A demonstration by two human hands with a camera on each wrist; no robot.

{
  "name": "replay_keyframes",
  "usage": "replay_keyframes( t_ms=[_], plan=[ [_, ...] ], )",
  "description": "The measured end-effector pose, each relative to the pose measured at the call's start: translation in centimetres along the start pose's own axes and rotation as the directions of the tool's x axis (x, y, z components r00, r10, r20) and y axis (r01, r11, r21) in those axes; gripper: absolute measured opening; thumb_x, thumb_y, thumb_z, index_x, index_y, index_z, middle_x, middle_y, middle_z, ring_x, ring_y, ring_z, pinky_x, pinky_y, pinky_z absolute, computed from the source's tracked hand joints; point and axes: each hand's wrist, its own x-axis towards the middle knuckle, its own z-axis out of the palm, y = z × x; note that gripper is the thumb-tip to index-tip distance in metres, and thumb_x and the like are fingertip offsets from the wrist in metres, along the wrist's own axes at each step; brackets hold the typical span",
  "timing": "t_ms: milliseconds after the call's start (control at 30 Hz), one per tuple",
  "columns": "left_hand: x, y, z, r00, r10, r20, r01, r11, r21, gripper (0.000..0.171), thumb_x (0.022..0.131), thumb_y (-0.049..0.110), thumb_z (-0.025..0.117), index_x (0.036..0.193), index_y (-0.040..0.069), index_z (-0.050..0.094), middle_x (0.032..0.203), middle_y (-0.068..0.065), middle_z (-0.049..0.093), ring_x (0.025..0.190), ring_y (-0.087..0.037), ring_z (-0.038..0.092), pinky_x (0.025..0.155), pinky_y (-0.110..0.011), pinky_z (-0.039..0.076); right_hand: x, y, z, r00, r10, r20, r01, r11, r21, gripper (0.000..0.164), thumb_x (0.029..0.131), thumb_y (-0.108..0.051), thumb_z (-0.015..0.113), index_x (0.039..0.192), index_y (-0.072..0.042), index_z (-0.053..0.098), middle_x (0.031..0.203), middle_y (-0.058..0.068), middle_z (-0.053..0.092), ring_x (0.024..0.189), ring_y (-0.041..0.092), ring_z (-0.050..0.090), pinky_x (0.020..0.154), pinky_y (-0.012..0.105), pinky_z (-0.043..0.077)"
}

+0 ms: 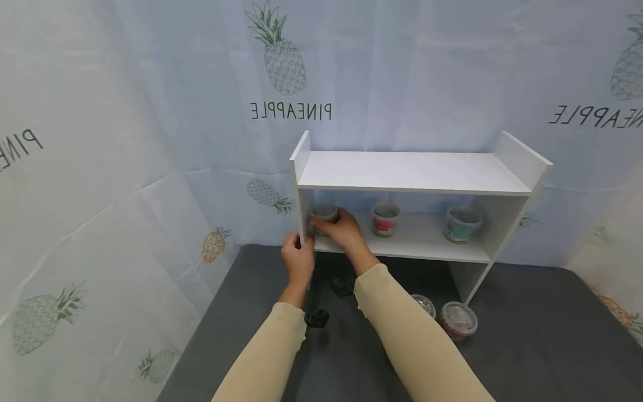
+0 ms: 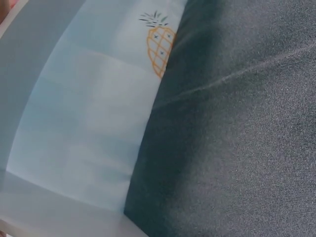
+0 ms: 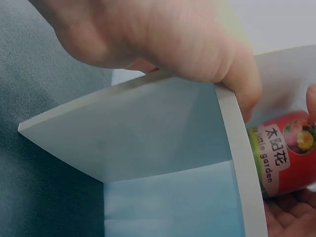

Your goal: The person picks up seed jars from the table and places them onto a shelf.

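Observation:
A white two-tier shelf unit stands on the dark table. On its lower board, at the left end, is a plastic cup with a red-and-green label with flower pictures. My right hand holds this cup, thumb on one side and fingers on the other in the right wrist view. My left hand grips the front edge of the left side panel, its thumb hooked over at the board's corner. A red-labelled cup stands mid-board, and a green-labelled cup near the right end.
Two lidded round tubs sit on the dark cloth, before the unit's right leg. The second tub is partly behind the right sleeve. A pineapple-printed curtain hangs behind the unit. Black perforated pieces sit by both wrists.

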Motion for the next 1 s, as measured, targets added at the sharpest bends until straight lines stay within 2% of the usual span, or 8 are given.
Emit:
replay_keyframes(
  t_ms=[200,467,667,767,800,900,1000],
  plan=[
    [0.2,-0.1,-0.4,0.999,-0.019,0.030,0.019,1.000,0.010,0.012,0.090,0.011,0.068,0.092,0.000,0.072,0.090,-0.008,0.057,0.075,-0.015,0.052,0.066,-0.029,0.046,-0.2,-0.1,0.8,0.998,-0.007,-0.069,0.003,0.998,-0.057,0.079,0.081,-0.057,0.074,0.138,-0.008,0.049,0.128,0.012,0.060,0.112,0.030,0.061,0.091,0.048,0.050],
    [0.2,0.1,-0.5,0.998,-0.029,0.052,0.028,0.999,0.031,0.015,0.090,0.013,0.068,0.096,0.000,0.074,0.093,-0.010,0.058,0.078,-0.019,0.055,0.068,-0.031,0.047,-0.5,-0.3,0.8,0.997,-0.002,-0.083,-0.003,0.998,-0.063,0.080,0.080,-0.060,0.073,0.137,-0.008,0.050,0.127,0.012,0.060,0.111,0.031,0.061,0.090,0.049,0.051],
    [0.0,0.1,-0.5,0.996,-0.049,0.079,0.046,0.998,0.050,0.015,0.091,0.014,0.068,0.097,0.001,0.073,0.095,-0.009,0.058,0.081,-0.019,0.056,0.070,-0.032,0.049,-0.7,0.1,0.6,0.996,0.006,-0.088,-0.013,0.997,-0.075,0.078,0.078,-0.066,0.071,0.131,-0.012,0.054,0.116,0.008,0.063,0.102,0.028,0.062,0.084,0.046,0.051],
    [0.0,0.1,-0.5,0.997,-0.038,0.071,0.034,0.998,0.057,0.014,0.090,0.012,0.068,0.096,0.000,0.073,0.094,-0.010,0.059,0.081,-0.021,0.057,0.070,-0.032,0.049,-1.0,0.2,0.4,0.996,0.003,-0.093,-0.009,0.998,-0.070,0.075,0.078,-0.067,0.069,0.125,-0.010,0.055,0.107,0.009,0.062,0.093,0.027,0.060,0.078,0.044,0.049],
    [0.0,0.1,-0.5,0.997,-0.030,0.067,0.026,0.998,0.061,0.014,0.089,0.012,0.068,0.096,0.000,0.073,0.093,-0.011,0.059,0.081,-0.021,0.058,0.070,-0.032,0.049,-1.1,0.3,0.3,0.995,0.003,-0.097,-0.009,0.998,-0.060,0.077,0.079,-0.066,0.069,0.128,-0.009,0.054,0.108,0.010,0.062,0.094,0.027,0.060,0.078,0.044,0.049],
    [0.0,0.1,-0.5,0.998,-0.017,0.059,0.013,0.998,0.060,0.013,0.089,0.011,0.068,0.096,0.000,0.073,0.093,-0.011,0.059,0.080,-0.021,0.058,0.069,-0.032,0.049,-1.7,0.3,0.1,0.996,-0.003,-0.089,0.002,1.000,-0.010,0.084,0.081,-0.063,0.070,0.138,-0.006,0.048,0.123,0.014,0.060,0.107,0.029,0.059,0.086,0.045,0.050],
    [0.1,0.2,-0.7,0.998,-0.015,0.063,0.011,0.998,0.062,0.013,0.090,0.012,0.068,0.095,0.001,0.072,0.093,-0.011,0.059,0.079,-0.021,0.056,0.068,-0.033,0.048,-2.5,0.3,-0.3,0.998,0.007,-0.058,-0.004,0.998,0.062,0.092,0.082,-0.058,0.072,0.150,-0.006,0.037,0.144,0.016,0.050,0.129,0.031,0.051,0.101,0.048,0.046]
  ],
)
